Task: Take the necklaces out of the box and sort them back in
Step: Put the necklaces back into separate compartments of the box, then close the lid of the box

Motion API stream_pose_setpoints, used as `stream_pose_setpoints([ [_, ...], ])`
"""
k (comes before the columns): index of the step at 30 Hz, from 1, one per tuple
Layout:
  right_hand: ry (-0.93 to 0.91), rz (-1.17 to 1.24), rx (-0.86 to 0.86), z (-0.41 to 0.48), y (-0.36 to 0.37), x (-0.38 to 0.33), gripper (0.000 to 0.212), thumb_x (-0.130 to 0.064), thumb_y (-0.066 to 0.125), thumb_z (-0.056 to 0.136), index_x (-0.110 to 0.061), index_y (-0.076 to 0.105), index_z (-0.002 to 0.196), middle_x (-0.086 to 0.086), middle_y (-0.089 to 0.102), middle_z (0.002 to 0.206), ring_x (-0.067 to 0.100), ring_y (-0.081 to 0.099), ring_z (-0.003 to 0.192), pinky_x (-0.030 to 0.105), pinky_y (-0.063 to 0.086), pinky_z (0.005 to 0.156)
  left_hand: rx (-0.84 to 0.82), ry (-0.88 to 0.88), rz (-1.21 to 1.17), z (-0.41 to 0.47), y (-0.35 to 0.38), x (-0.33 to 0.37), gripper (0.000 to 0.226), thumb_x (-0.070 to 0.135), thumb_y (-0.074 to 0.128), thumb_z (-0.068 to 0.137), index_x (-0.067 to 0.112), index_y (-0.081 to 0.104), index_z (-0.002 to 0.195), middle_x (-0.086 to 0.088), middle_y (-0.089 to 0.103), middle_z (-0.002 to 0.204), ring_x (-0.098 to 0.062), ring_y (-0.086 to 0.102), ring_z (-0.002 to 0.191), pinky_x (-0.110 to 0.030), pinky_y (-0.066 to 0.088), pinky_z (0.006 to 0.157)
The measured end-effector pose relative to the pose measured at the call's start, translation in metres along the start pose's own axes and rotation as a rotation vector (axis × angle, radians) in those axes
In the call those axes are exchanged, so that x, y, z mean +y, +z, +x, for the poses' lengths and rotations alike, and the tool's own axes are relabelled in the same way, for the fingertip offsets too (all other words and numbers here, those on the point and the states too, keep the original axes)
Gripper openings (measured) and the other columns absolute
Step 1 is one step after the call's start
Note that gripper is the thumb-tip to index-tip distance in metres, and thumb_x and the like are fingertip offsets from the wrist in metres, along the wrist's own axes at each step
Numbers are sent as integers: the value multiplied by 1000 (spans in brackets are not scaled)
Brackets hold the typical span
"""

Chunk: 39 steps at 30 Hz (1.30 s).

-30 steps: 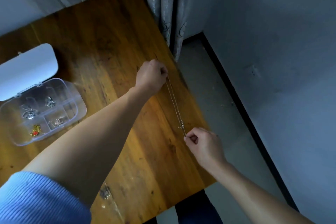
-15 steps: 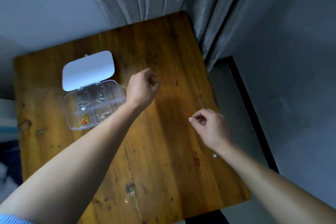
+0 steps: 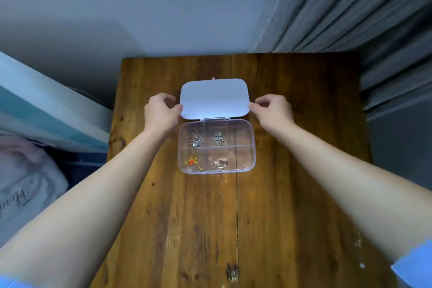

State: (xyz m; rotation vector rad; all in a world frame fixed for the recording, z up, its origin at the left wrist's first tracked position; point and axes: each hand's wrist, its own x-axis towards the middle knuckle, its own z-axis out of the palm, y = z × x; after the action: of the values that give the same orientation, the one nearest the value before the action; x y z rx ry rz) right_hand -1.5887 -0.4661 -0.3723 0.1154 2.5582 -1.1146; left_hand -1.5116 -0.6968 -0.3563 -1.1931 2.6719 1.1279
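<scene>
Two bare forearms are reaching forward over the wooden table (image 3: 292,206), with pale blue sleeves (image 3: 415,266) bunching at the nearest edges of the view. Everything here is placed relative to the clear plastic box (image 3: 253,145), which is sitting open on the table between the arms.

In the box's near row, a gold necklace with a red bead (image 3: 193,162) is lying in the left compartment, and a rose-coloured necklace (image 3: 219,163) is lying in the middle one. In the far row, a silver necklace (image 3: 196,140) is curling in the left compartment and another silver necklace (image 3: 219,138) is lying in the middle one. The two compartments on the box's right side are holding nothing that can be made out.

Just beyond the box, its white lid (image 3: 214,98) is lying back flat on the table, joined to the box's far edge by a hinge. The left hand (image 3: 161,112) is pinching the lid's left edge between thumb and curled fingers, and the right hand (image 3: 272,110) is pinching the lid's right edge the same way.

Farther beyond the box, a grey wall is rising behind the table, with a grey curtain (image 3: 350,7) hanging to the right of it.
</scene>
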Motion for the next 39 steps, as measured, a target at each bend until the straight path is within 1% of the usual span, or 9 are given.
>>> stream_pose_setpoints([
  [3,129,38,17,28,15,-11,47,-36,69,85,-8,62,122,11,65,123,29,62,108,36,51,85,-168,-165,-180,18,5,-14,45,20,73,80,6,61,121,-15,68,112,-29,69,90,-43,59,80],
  [6,219,62,-27,43,23,-17,49,-23,73,83,-5,58,126,13,61,126,31,59,112,36,52,83,-271,-218,-276,29,8,-15,45,11,72,80,2,58,122,-12,69,82,-17,63,57,-28,50,51],
  [11,174,90,-15,46,19,-28,27,-9,74,81,-8,68,107,9,68,109,24,64,94,28,50,65,-295,-183,-334,35,3,-9,34,-3,68,77,0,63,111,-10,67,73,-16,57,56,-21,45,46],
  [17,-117,102,77,16,-2,-34,15,-14,77,79,-18,66,88,-2,67,84,16,64,80,28,54,68,-176,87,-272,19,-16,-10,16,9,76,79,13,62,86,-10,69,86,-24,67,77,-34,58,63],
  [22,-208,224,25,-23,-22,-18,15,-11,80,76,-20,69,79,0,68,74,8,60,63,23,49,56,-55,253,-194,-16,-30,-19,29,14,79,75,25,57,60,9,59,61,-8,52,58,-25,43,58],
  [26,-206,149,6,-60,-18,11,23,-2,74,81,-24,71,85,-1,72,88,10,67,81,22,56,65,-40,282,-157,-59,-25,-39,6,15,77,81,15,73,86,-1,74,87,-12,65,80,-29,57,69],
  [30,-392,-131,18,-89,-11,34,32,-14,73,84,-14,68,115,-2,69,112,12,64,100,22,55,76,-67,280,-75,-84,-17,-57,30,14,71,86,11,69,116,-3,71,115,-13,64,103,-29,55,89],
  [34,-531,-327,-17,-100,-8,49,35,-9,66,88,-6,63,122,9,68,119,26,66,105,26,49,86,-103,282,-72,-99,-12,-66,29,3,58,91,5,67,118,-8,69,119,-23,62,107,-33,52,94],
  [39,-470,-324,5,-116,4,52,35,-9,62,90,-4,61,125,12,62,131,29,62,114,21,39,89,-107,203,-85,-114,-2,-67,32,9,56,93,7,61,125,-7,63,127,-23,59,114,-29,46,96],
])
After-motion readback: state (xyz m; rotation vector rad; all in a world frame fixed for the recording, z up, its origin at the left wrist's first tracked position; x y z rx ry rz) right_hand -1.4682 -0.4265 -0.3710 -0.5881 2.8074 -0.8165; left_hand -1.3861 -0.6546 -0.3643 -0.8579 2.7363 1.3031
